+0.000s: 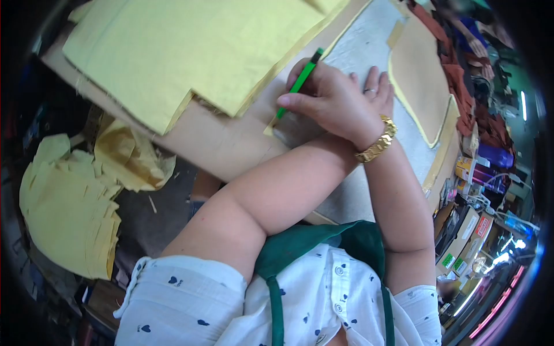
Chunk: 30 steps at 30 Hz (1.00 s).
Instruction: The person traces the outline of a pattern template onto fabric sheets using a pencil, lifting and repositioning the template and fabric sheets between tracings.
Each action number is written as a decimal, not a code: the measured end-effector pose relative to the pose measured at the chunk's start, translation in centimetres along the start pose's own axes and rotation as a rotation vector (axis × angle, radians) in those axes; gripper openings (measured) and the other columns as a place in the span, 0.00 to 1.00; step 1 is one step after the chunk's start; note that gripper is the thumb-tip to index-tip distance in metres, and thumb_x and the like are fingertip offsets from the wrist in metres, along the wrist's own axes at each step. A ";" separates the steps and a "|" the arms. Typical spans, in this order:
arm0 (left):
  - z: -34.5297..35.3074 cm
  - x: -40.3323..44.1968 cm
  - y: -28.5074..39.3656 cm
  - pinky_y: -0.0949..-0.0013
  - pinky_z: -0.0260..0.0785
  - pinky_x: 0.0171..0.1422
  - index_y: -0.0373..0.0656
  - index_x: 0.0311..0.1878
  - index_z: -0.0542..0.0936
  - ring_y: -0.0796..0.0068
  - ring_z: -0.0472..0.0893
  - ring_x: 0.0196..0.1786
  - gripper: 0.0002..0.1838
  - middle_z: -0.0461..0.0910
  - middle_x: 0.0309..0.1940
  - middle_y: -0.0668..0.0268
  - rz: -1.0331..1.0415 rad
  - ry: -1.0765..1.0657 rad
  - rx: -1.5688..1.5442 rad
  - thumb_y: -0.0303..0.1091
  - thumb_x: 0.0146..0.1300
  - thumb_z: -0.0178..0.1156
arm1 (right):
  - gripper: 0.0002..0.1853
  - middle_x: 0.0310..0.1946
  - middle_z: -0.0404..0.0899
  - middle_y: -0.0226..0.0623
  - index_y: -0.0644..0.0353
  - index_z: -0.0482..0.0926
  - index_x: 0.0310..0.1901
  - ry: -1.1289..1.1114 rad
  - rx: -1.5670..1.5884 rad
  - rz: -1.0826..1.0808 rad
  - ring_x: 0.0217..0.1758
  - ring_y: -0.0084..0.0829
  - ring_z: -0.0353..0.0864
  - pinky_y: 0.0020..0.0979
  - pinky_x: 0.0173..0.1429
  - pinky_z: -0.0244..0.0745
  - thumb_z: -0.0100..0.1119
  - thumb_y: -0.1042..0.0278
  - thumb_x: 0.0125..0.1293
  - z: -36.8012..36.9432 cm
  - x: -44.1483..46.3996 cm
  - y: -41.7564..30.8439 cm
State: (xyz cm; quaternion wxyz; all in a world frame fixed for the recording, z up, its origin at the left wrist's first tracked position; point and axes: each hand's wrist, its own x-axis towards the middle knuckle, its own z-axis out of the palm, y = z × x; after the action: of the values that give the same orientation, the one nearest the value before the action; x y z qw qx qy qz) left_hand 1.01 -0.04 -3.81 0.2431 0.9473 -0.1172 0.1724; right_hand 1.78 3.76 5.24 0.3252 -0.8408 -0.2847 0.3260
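My right hand (332, 101), with a gold bracelet (378, 140) on its wrist, crosses over my left wrist. Its fingers hold a green pen (300, 83) with a black end, slanted over the grey surface (363, 43). Beyond it, my left hand (378, 92) rests with fingers spread and a ring on one finger; its palm is partly hidden. To the right of this hand is a tan panel (418, 69) with a yellow edge. A large yellow sheet (190, 52) with a notched edge covers the upper left, near the pen.
Cut yellow pieces (66, 207) and crumpled brown paper (127, 150) lie at the left, below the table edge (208, 153). Reddish-brown fabric (456, 81), boxes (467, 236) and cables are at the right. Part of another person's arm (473, 40) shows at upper right.
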 end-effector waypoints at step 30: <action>-5.1 2.0 0.8 0.37 0.38 0.60 0.40 0.61 0.60 0.59 0.44 0.68 0.35 0.49 0.65 0.60 -0.184 -0.286 -0.309 0.44 0.49 0.57 | 0.05 0.30 0.76 0.35 0.60 0.70 0.35 0.872 0.341 -0.222 0.33 0.26 0.77 0.23 0.37 0.72 0.55 0.71 0.58 -20.4 11.3 12.1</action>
State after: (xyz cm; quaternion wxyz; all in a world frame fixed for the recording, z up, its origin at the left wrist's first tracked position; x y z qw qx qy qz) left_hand 1.21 1.53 1.50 0.3810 0.9203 -0.0888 -0.0065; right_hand 27.07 -3.42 4.04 0.5803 -0.7983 -0.1524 -0.0519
